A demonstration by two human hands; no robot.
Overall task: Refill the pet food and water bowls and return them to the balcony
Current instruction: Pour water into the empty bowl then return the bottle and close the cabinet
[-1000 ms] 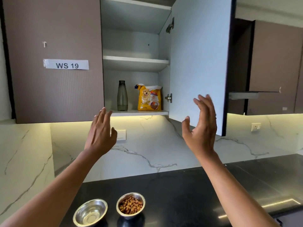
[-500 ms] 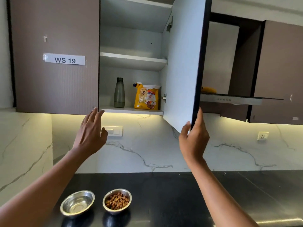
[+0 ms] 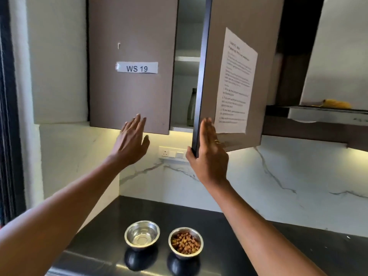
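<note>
Two steel bowls stand on the black counter [image 3: 249, 248]. The left bowl [image 3: 142, 235] holds what looks like water, and the right bowl [image 3: 185, 243] holds brown kibble. Above them, my right hand [image 3: 209, 154] lies flat on the outer face of the cabinet door [image 3: 229, 16], fingers straight, thumb at its dark edge. The door stands only narrowly open. Through the gap I see a grey bottle [image 3: 191, 108] on the bottom shelf; the food bag is hidden. My left hand [image 3: 131, 142] hovers open just below the shut left door [image 3: 129, 100], holding nothing.
A sheet of printed text [image 3: 235, 82] is taped to the swinging door. A wall socket [image 3: 171, 153] sits on the marble backsplash under the cabinet. To the right juts a range hood [image 3: 318, 114] with something yellow [image 3: 336, 104] on top. A dark frame runs down the left edge.
The right cabinet door has swung from wide open to nearly shut, with my right hand now on its outer face. The food bag has gone out of sight. The view shifted right and closer.
</note>
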